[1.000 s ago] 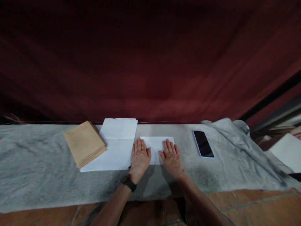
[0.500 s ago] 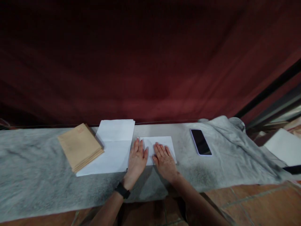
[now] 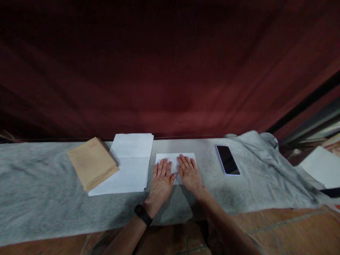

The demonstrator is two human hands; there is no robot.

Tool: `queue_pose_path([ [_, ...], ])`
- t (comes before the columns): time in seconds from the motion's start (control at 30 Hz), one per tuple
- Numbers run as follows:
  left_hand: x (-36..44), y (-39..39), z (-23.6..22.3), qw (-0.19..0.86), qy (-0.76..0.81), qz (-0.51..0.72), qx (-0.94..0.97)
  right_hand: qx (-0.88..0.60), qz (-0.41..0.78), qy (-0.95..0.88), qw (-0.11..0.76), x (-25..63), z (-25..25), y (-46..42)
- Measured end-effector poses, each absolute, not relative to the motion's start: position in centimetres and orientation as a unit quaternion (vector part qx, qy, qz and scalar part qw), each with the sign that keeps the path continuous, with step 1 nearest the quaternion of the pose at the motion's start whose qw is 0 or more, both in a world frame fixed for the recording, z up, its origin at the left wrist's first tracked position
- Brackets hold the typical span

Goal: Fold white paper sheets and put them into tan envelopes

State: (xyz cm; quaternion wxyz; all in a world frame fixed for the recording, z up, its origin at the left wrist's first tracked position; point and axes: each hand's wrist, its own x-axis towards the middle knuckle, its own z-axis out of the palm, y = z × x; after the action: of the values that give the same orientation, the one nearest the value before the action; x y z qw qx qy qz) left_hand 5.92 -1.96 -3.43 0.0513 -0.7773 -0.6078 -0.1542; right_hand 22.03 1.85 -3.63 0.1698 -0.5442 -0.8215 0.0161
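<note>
A small white paper point(image 3: 174, 159), perhaps a folded sheet, lies flat on the grey cloth point(image 3: 207, 198) in front of me. My left hand point(image 3: 161, 180) rests palm down on its left part, fingers stretched out, a black band on the wrist. On its right part my right hand point(image 3: 189, 173) also lies flat, fingers extended. Both hands press on the paper and hide much of it. Just left of it is a stack of white paper sheets point(image 3: 132, 163) with a crease across the top one. Brown envelopes point(image 3: 91, 161) are piled partly over those sheets.
A phone point(image 3: 227, 160) with a dark screen and pale purple case lies right of my hands. The cloth bunches up farther right. A dark red curtain point(image 3: 170, 88) hangs behind, and a white object point(image 3: 322, 166) stands at the far right. Tiled floor shows below.
My left hand has slid right and slightly toward me on the paper. My right hand has shifted a little away from me. Both stay flat.
</note>
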Motion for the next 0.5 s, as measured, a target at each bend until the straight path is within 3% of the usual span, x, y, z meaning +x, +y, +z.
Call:
queue_pose_path([
  [0.5,6.9,-4.9,-2.8,0.007,-0.521,-0.131,-0.843,-0.541,0.024,-0.827,0.149,21.0,-3.7,4.3],
])
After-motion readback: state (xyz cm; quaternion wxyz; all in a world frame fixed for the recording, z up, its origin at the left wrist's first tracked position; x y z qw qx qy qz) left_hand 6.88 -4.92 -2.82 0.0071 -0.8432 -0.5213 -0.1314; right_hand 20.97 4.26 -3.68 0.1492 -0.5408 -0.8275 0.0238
